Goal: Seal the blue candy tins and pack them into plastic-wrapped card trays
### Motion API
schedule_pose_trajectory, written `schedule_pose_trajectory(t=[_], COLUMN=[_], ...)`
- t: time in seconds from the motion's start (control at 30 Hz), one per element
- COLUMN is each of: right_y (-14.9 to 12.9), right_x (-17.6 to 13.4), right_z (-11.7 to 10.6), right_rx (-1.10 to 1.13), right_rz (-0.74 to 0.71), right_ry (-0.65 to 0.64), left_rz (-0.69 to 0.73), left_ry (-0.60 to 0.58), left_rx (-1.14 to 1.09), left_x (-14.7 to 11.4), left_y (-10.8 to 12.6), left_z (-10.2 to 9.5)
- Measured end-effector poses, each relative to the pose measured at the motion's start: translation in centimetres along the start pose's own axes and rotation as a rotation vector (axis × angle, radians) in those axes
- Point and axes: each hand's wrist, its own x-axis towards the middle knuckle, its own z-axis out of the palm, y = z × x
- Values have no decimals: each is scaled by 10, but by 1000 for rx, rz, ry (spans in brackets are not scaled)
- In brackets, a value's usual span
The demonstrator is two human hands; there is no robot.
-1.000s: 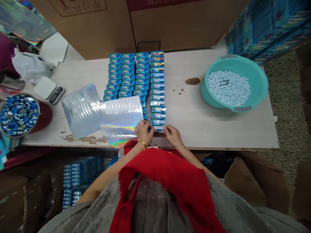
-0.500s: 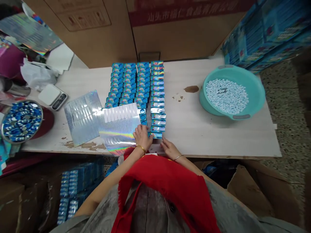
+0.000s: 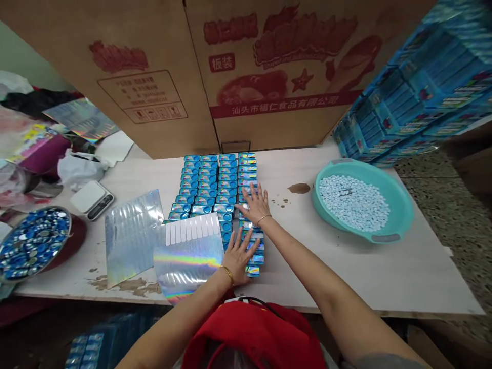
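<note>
Rows of small blue tins [image 3: 207,185] stand in columns on the table. The rightmost column of tins [image 3: 247,169] shows shiny holographic tops. Over the middle of that column my right hand [image 3: 255,207] lies with fingers spread. My left hand [image 3: 237,256] is nearer the front edge, fingers apart, between that column and the one beside it. Both hands partly hide the tins under them. To the left, a holographic sticker sheet [image 3: 190,261] with a row of white strips overlaps the nearest tins. Another silvery sheet [image 3: 132,236] lies beside it.
A turquoise basin [image 3: 402,205] of pale blue tablets stands at right. At left are a dark red bowl [image 3: 77,236] of blue-and-silver pieces and a small scale [image 3: 92,199]. A large carton [image 3: 154,138] closes off the back, with stacked blue packs [image 3: 369,130] on its right.
The view has tilted up. My right hand has moved from the near end of the right column to its middle. My left hand has opened out and shifted onto that column's edge.
</note>
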Motion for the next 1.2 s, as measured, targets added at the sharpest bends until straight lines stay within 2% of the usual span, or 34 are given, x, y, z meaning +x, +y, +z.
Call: schedule_pose_trajectory(t=[0.17, 0.37, 0.63, 0.87, 0.97, 1.07, 1.2], right_y=[-1, 3, 18, 17, 16, 15, 10], right_x=[7, 4, 2, 2, 21, 57, 94], right_z=[15, 8, 1, 0, -4, -5, 6], right_rx=[-10, -6, -74, -109, -119, -122, -125], right_rz=[-17, -8, -66, -70, -86, -51, -3], right_ry=[-18, -35, -58, -107, -114, -54, -65], left_rz=[-12, -1, 37, 35, 24, 13, -9], left_ry=[-14, -37, -48, -31, -16, -5, -33], left_rx=[-4, -18, 31, 5, -16, -63, -125], left_x=[1, 5, 17, 17, 16, 14, 14], left_y=[2, 9, 27, 27, 26, 24, 21], left_z=[4, 2, -1, 6, 10, 12, 10])
